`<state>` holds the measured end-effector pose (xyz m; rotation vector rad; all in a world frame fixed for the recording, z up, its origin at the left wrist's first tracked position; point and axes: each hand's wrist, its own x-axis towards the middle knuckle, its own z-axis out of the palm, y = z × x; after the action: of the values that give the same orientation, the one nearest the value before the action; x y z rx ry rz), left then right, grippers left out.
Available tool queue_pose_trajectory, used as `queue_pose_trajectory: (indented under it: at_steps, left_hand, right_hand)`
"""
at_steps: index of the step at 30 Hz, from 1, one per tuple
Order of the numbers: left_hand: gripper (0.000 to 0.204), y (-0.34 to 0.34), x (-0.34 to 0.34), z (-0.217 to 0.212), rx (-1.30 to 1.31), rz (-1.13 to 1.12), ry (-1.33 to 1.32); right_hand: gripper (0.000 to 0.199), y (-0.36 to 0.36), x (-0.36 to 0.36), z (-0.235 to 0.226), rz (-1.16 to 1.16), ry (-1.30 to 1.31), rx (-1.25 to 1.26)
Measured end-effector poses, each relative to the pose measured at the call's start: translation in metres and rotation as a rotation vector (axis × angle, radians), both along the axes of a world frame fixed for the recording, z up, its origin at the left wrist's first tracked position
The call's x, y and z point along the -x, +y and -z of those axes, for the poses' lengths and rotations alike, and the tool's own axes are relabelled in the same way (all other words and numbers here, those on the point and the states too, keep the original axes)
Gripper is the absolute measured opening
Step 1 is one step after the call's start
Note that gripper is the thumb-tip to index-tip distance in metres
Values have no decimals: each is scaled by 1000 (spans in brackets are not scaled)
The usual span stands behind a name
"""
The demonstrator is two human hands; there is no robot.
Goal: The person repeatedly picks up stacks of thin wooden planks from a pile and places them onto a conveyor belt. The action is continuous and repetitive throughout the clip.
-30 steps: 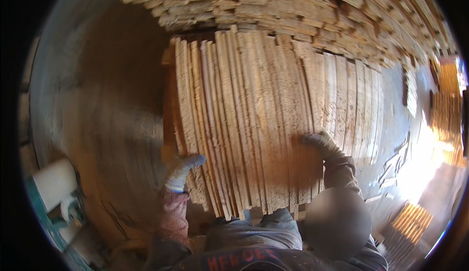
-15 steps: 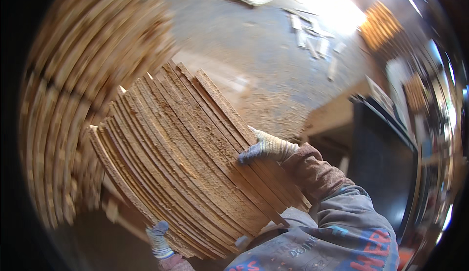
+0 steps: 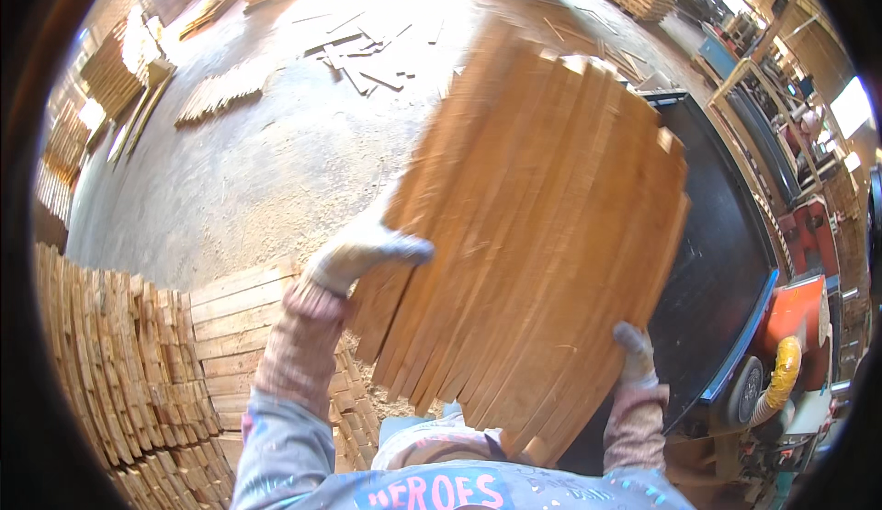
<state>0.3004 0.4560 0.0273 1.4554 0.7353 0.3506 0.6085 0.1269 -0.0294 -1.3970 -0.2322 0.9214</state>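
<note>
A wide bundle of thin wooden slats [image 3: 533, 234], standing edge to edge, is squeezed between my two gloved hands in front of my chest. My left hand [image 3: 367, 253] presses on the bundle's left side, its thumb lying over the top. Against the lower right side sits my right hand [image 3: 636, 354], with the thumb showing and most of its fingers hidden behind the wood. The bundle tilts to the right, and its far right part overlaps the view of a black flat surface [image 3: 721, 234]. Motion blurs its far left corner.
Stacked boards [image 3: 119, 354] stand at the lower left, beside a layer of flat planks [image 3: 243, 326]. Loose wood pieces [image 3: 358, 55] and a row of slats [image 3: 220, 92] lie on the floor. An orange machine [image 3: 795, 312] with a yellow hose [image 3: 781, 377] stands right.
My view has turned right, from the tall board stack toward the black surface. The slat bundle has swung round with my hands and now shows a smoother, less dusty face. Both hands still grip it.
</note>
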Motion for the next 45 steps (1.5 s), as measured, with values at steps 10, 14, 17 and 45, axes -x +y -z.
queue_pose_trajectory:
  at_steps: [10, 14, 17, 45]
  left_hand:
    - [116, 68, -319, 96, -532, 552, 716]
    - [108, 73, -332, 99, -517, 551, 478]
    - [112, 96, -341, 77, -736, 445, 502]
    - [92, -548, 435, 354, 653, -2082, 1049]
  right_hand:
    - [42, -41, -45, 89, 539, -50, 288]
    - [48, -34, -67, 112, 573, 106, 136]
    - [47, 24, -75, 115, 611, 91, 27]
    - [73, 281, 402, 166, -1669, -521, 39]
